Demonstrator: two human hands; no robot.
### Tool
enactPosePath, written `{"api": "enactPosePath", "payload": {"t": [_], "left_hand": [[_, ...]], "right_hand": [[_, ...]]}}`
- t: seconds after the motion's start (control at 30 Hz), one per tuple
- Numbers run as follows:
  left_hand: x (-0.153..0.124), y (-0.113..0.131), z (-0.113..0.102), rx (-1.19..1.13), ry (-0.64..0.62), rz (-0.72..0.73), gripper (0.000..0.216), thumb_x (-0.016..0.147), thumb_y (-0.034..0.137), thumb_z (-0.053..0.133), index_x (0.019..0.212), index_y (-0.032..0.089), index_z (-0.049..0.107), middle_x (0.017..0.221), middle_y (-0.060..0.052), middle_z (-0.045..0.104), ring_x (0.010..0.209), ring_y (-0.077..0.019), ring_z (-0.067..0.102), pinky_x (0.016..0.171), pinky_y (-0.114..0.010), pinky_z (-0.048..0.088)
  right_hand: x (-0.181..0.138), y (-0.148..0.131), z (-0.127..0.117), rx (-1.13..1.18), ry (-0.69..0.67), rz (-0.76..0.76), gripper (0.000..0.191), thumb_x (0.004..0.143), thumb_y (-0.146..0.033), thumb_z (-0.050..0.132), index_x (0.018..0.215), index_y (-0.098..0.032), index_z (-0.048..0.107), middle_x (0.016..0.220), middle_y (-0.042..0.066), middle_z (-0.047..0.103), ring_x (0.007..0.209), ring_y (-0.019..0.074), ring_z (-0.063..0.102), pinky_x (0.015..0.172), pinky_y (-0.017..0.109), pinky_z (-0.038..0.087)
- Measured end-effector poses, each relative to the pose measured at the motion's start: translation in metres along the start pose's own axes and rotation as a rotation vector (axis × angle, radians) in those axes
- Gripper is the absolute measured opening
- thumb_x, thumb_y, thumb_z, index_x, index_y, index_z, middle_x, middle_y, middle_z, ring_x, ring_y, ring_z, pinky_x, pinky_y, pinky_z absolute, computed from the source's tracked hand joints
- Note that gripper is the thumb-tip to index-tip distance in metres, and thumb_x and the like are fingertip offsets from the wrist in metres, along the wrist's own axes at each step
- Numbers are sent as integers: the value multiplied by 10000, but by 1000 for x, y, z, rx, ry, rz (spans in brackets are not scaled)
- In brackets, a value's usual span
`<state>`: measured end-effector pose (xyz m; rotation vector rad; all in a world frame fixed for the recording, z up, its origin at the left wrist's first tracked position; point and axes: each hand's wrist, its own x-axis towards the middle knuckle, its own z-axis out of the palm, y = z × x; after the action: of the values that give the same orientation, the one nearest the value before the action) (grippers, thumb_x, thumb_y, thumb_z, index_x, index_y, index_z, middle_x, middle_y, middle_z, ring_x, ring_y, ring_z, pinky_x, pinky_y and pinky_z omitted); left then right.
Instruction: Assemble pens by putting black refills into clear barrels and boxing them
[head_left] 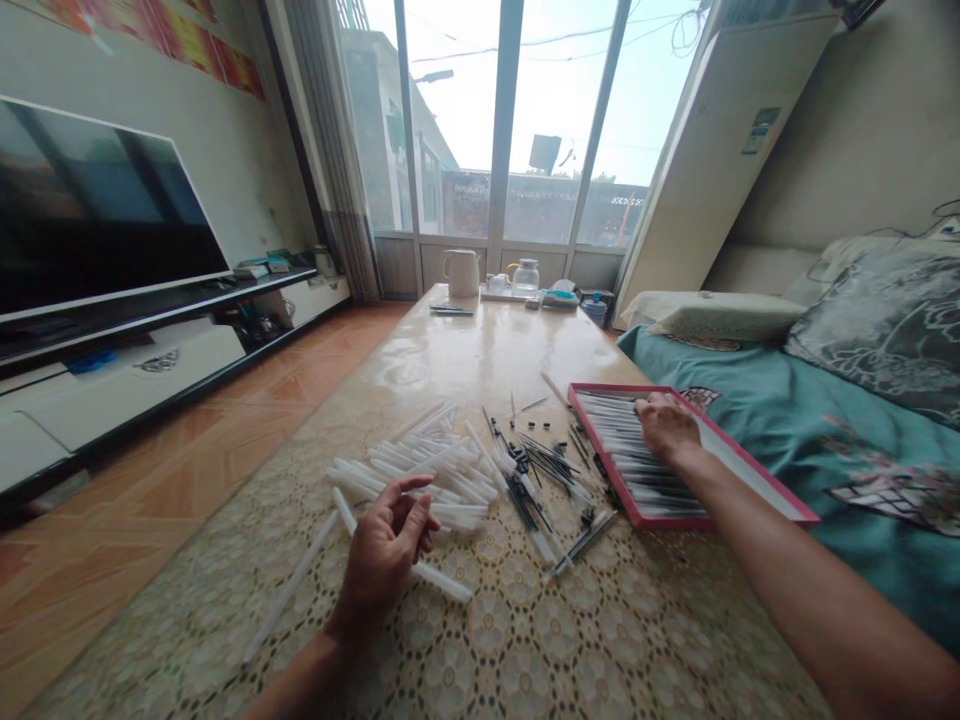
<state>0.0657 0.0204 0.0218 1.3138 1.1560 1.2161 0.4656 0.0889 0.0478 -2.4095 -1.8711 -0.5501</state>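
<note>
My left hand (386, 550) hovers palm-up over the lace-covered table (487, 640), fingers loosely curled and apart, with nothing in it. Just beyond it lies a heap of translucent white pen tubes (420, 465). A scatter of black refills and small pen parts (536, 470) lies to the right of the heap. My right hand (664, 425) rests palm-down in a shallow red-rimmed tray (757, 490) filled with assembled pens (637, 470); its fingers are bent onto the pens and I cannot make out a grip.
A white jug (461, 272), a glass kettle (526, 277) and small items stand at the table's far end. A teal-covered bed (825, 430) with pillows runs along the right. A television (90, 210) on a low stand lines the left wall.
</note>
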Motion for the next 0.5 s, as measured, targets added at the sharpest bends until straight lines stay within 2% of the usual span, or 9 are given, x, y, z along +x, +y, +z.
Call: {"api": "enactPosePath", "payload": {"t": [0.13, 0.27, 0.37, 0.5], "left_hand": [[-1, 1, 1, -6, 10, -4, 373, 792, 415, 613, 1048, 149, 558, 586, 25, 595, 454, -106, 496, 417, -209, 375], [-1, 3, 2, -20, 22, -22, 376, 770, 424, 630, 1027, 155, 575, 577, 27, 597, 445, -105, 496, 415, -207, 376], [-2, 5, 2, -29, 32, -20, 376, 752, 427, 645, 1007, 156, 590, 577, 25, 603, 441, -105, 503, 414, -208, 378], [-3, 9, 3, -28, 44, -14, 365, 742, 417, 652, 988, 152, 599, 571, 26, 598, 443, -104, 503, 413, -206, 378]], "right_hand": [[8, 1, 8, 60, 7, -17, 303, 877, -107, 392, 940, -139, 688, 951, 159, 629, 924, 244, 551, 729, 319, 385], [8, -8, 0, 165, 69, -25, 319, 893, -123, 367, 1033, -117, 654, 1022, 174, 627, 984, 256, 533, 792, 335, 382], [-7, -36, -13, 275, 106, -67, 328, 922, -154, 330, 1072, -92, 615, 1042, 183, 624, 1001, 252, 540, 811, 324, 386], [-50, -88, -26, 442, 32, -246, 217, 909, -208, 420, 920, -174, 634, 913, 75, 669, 860, 175, 606, 746, 241, 405]]}}
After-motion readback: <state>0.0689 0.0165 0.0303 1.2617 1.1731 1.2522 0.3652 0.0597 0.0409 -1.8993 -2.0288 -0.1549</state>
